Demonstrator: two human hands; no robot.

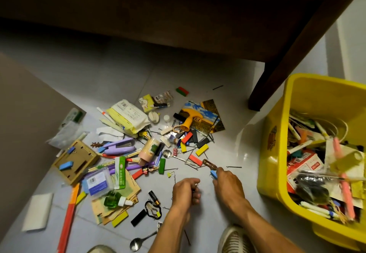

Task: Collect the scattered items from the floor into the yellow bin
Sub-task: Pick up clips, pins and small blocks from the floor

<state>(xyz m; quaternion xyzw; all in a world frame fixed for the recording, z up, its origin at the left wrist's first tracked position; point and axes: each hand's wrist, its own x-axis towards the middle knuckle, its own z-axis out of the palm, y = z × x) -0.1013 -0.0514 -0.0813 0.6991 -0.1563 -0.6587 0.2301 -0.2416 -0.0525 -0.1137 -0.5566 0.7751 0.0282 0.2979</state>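
Observation:
A yellow bin (277, 149) stands on the floor at the right, partly filled with pens, packets and clips. Scattered items cover the tiles in the middle and left: coloured blocks (202, 149), a purple stapler (120, 146), a spoon (168, 153), postcards (206, 118), hairpins. My left hand (185, 191) is curled low over the floor and pinches a few thin dark hairpins. My right hand (225, 181), just left of the bin, holds a small blue block (213, 174) and a brown hair clip (209, 164) in its fingertips.
A dark wooden bed frame and its leg (287, 70) stand behind the pile and beside the bin. A brown wall panel (23, 126) runs along the left. A second spoon (136, 243), a battery (154, 197) and my shoe (235, 241) lie near the bottom.

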